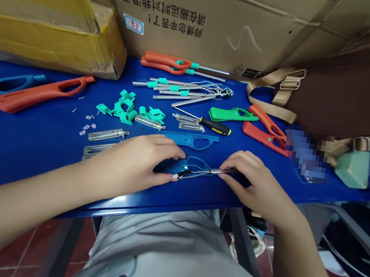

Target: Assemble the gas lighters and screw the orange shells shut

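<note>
My left hand (148, 158) is closed around a blue lighter casing half (184, 164) near the table's front edge, its body partly hidden under my fingers. A small black igniter (184, 173) with a white end sits by my left thumb. Thin wires (196, 174) run from there to a metal lighter tube (217, 171), pinched between the thumb and fingers of my right hand (262, 187). Just behind lies another blue casing half (185, 138). Clear fuel tanks (107, 135) lie beside my left forearm, partly covered by it.
Several wired metal tubes (175, 92), teal plastic pieces (124, 105) and a screwdriver (215, 125) lie behind my hands. Orange lighters (167, 62) rest against a large carton (219, 21). Red casings (266, 138) and a brown strapped bag (353, 86) are at right.
</note>
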Action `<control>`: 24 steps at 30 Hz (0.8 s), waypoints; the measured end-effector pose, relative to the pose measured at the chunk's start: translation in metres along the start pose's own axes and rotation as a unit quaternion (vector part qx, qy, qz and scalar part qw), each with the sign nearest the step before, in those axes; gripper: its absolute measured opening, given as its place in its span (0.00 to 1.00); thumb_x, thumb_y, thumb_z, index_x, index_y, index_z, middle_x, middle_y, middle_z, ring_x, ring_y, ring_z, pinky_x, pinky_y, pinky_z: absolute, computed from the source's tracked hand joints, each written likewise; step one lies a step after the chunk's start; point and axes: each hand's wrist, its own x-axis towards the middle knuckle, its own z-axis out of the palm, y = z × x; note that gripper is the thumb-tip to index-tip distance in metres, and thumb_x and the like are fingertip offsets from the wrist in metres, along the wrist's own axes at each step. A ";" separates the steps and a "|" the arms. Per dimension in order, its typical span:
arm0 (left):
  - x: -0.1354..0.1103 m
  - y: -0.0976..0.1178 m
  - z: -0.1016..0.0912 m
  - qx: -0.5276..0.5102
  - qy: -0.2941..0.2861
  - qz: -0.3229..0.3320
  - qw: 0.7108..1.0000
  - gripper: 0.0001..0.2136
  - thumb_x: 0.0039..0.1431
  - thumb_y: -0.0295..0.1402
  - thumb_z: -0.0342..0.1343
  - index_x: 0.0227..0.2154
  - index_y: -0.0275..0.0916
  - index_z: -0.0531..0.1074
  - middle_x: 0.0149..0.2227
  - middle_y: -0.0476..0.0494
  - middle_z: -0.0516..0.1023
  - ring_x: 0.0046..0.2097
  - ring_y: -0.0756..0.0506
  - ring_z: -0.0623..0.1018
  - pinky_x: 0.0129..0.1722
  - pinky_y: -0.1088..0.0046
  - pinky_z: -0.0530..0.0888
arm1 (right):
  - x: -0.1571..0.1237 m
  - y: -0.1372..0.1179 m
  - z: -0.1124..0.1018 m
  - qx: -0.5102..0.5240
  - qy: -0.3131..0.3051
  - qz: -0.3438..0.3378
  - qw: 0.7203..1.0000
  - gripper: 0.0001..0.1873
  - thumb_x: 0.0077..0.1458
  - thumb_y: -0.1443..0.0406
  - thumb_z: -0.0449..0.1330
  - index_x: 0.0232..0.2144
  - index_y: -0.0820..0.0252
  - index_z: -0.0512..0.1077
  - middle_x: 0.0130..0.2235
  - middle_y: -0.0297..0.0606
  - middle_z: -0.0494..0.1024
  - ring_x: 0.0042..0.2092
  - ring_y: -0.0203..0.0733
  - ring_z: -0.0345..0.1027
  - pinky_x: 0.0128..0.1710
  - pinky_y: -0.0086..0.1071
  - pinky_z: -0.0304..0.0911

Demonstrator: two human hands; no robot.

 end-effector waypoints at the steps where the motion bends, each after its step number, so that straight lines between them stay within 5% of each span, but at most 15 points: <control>1: 0.000 0.000 0.000 0.000 0.000 0.000 1.000 0.16 0.62 0.36 0.63 0.50 0.38 0.76 0.47 0.41 0.81 0.48 0.39 0.80 0.49 0.61 0.77 | -0.001 0.001 0.002 0.006 0.002 -0.002 1.000 0.01 0.67 0.65 0.58 0.40 0.55 0.69 0.42 0.39 0.74 0.45 0.44 0.67 0.47 0.40 0.63; 24: 0.001 0.003 0.002 -0.010 0.017 -0.006 1.000 0.13 0.62 0.32 0.61 0.48 0.35 0.81 0.43 0.40 0.80 0.43 0.41 0.81 0.45 0.63 0.78 | -0.004 0.002 0.017 -0.066 0.095 -0.085 0.990 0.05 0.66 0.68 0.58 0.44 0.58 0.69 0.42 0.43 0.77 0.43 0.44 0.72 0.41 0.37 0.68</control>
